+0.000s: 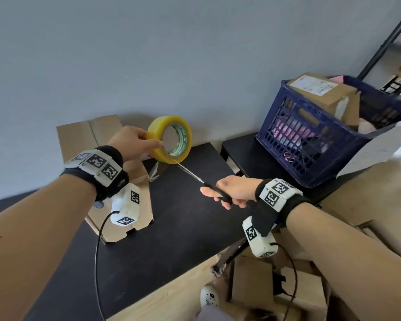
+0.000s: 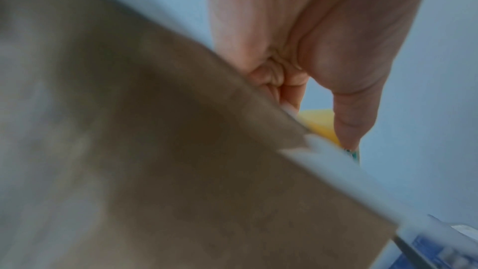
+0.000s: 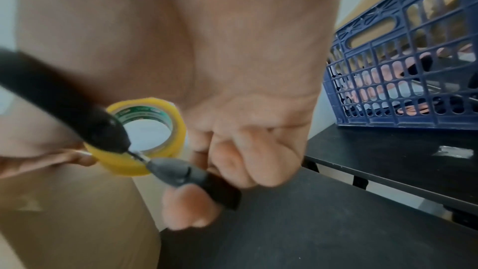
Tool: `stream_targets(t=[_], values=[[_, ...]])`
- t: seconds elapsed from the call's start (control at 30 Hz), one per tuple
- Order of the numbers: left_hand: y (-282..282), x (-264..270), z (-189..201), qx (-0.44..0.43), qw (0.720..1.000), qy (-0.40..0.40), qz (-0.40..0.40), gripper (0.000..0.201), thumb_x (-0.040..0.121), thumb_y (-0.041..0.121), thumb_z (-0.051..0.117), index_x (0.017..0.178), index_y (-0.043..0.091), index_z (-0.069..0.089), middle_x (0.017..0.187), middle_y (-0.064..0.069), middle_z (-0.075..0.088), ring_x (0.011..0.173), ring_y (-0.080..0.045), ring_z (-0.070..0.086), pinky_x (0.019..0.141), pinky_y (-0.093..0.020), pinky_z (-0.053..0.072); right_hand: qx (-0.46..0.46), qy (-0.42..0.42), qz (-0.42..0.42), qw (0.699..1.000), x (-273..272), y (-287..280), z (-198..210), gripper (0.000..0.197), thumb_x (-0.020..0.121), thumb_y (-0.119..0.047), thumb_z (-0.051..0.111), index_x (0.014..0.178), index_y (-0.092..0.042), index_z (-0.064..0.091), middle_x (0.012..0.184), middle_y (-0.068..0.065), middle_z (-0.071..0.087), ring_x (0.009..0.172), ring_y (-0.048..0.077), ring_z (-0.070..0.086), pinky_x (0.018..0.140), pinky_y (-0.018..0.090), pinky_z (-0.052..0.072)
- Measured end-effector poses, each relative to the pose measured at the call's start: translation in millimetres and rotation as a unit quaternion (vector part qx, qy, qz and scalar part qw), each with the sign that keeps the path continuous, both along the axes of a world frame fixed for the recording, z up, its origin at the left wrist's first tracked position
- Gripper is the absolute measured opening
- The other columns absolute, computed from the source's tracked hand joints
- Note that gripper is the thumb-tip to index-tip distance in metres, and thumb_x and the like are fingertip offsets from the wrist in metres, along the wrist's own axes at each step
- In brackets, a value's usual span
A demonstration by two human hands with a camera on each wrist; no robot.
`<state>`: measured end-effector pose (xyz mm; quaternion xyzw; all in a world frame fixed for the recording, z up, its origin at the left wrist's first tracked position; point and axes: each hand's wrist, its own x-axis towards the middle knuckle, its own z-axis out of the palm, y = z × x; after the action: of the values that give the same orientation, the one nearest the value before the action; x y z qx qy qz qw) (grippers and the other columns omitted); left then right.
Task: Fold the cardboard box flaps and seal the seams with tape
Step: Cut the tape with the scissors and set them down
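Note:
My left hand (image 1: 146, 142) grips a yellow roll of tape (image 1: 170, 139) in the air above the brown cardboard box (image 1: 97, 135) at the back left of the black table (image 1: 183, 228). A clear strip of tape (image 1: 155, 171) hangs from the roll down towards the box. My right hand (image 1: 227, 193) holds black-handled scissors (image 1: 218, 192), their blades (image 1: 190, 173) pointing up-left at the roll's lower edge. In the right wrist view the scissor handles (image 3: 186, 171) stand apart in front of the tape roll (image 3: 150, 136). The left wrist view is blurred: cardboard (image 2: 155, 150), my palm (image 2: 310, 38) and a bit of yellow tape (image 2: 318, 124).
A blue plastic crate (image 1: 310, 144) holding a cardboard parcel (image 1: 322, 91) sits on a second black table (image 1: 245, 154) at the right. More cardboard boxes (image 1: 264, 286) lie on the wooden floor at the lower right. A grey wall stands behind.

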<state>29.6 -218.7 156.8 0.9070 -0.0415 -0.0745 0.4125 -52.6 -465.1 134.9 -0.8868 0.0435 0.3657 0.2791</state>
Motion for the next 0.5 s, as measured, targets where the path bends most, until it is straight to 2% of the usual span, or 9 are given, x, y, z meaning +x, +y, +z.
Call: stream_targets(t=[0.13,0.27,0.5], values=[[1,0,-1,-0.013,1.0,0.004,0.006,0.026,0.082,0.041,0.067,0.089,0.016,0.065,0.081,-0.003,0.072,0.088,-0.018,0.067,0.081,-0.03,0.048,0.009,0.041,0.029,0.999,-3,6,7,0.062,0.076,-0.076,0.048,0.087,-0.015,0.054,0.062,0.0,0.057,0.04,0.008,0.033,0.043,0.019,0.03],[2,-1,-1,-0.017,1.0,0.007,0.003,0.021,0.082,0.041,0.067,0.083,0.02,0.063,0.078,-0.001,0.071,0.089,-0.018,0.067,0.083,-0.031,0.049,0.003,0.046,0.042,0.998,1,21,13,0.061,0.078,-0.075,0.048,0.085,-0.015,0.055,0.061,0.0,0.057,0.041,0.009,0.033,0.042,0.019,0.029],[3,-1,-2,-0.022,1.0,0.009,0.004,0.029,0.081,0.042,0.067,0.092,0.015,0.066,0.08,-0.002,0.073,0.09,-0.019,0.068,0.091,-0.038,0.051,-0.009,0.035,0.056,0.998,12,44,19,0.06,0.078,-0.075,0.047,0.079,-0.015,0.054,0.058,0.001,0.056,0.04,0.01,0.031,0.04,0.018,0.03]])
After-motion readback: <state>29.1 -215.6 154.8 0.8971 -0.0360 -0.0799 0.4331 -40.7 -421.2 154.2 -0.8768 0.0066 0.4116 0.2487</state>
